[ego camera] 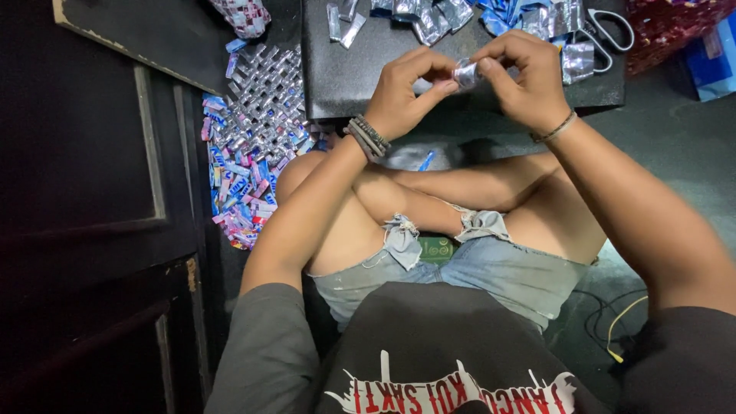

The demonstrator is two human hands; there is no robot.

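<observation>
Your crossed legs [429, 222] lie nearest, under the black tabletop [345, 77]. Above its near edge your left hand [402, 96] and right hand [529, 80] each keep a pinching grip on one silver foil strip [465, 73] held between them. Beyond lie loose foil strips [429, 19] and scissors [609, 31]; a woven wrapper mat [253, 146] spreads left on the floor.

Dark board [345, 77] bears silver foil strips [418, 19] and scissors [609, 31]
</observation>
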